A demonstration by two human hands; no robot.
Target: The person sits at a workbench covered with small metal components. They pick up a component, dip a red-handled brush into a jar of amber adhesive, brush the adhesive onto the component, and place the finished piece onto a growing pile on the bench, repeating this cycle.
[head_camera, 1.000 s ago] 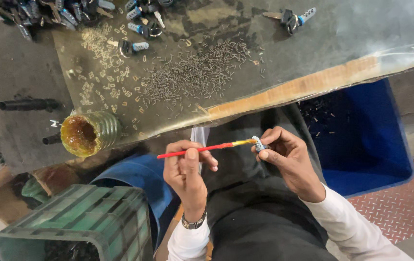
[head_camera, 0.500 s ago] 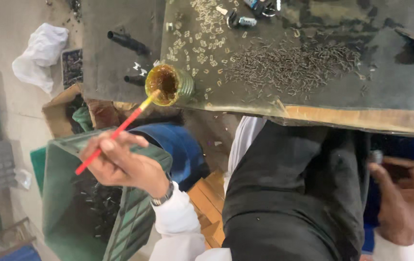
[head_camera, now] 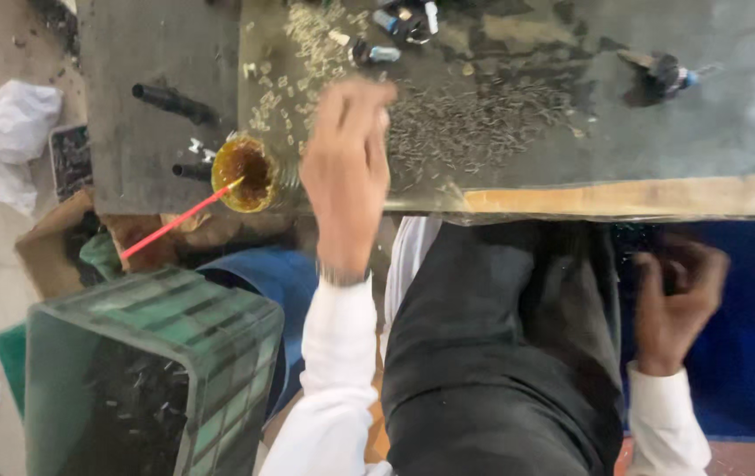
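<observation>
White cloth lay crumpled on the floor at the far left, beside a cardboard box. Below it stood a green crate with small dark parts inside. A red brush leaned out of a glass jar of amber liquid, its tip in the liquid and its handle slanting down to the left past the tabletop's near edge; no hand touched it. The jar stood close to that near edge, just right of two black pegs.

The left hand reached up over the near edge, just right of the jar, with fingers stretched toward a scatter of pale bits and a wide patch of small dark pins. Its grip was released and held nothing, though motion blur softened the fingertips. A white sleeve and a wrist band showed below it.

Small blue-and-black parts sat near the far edge above the hand. Further right another such part lay alone. A bare wooden strip ran along the near edge on the right side.

Dark trousers filled the lower middle. The right hand hung below the tabletop edge over a blue bin, fingers curled inward. I cannot tell whether that grip held anything, since blur and shadow hid the palm.
</observation>
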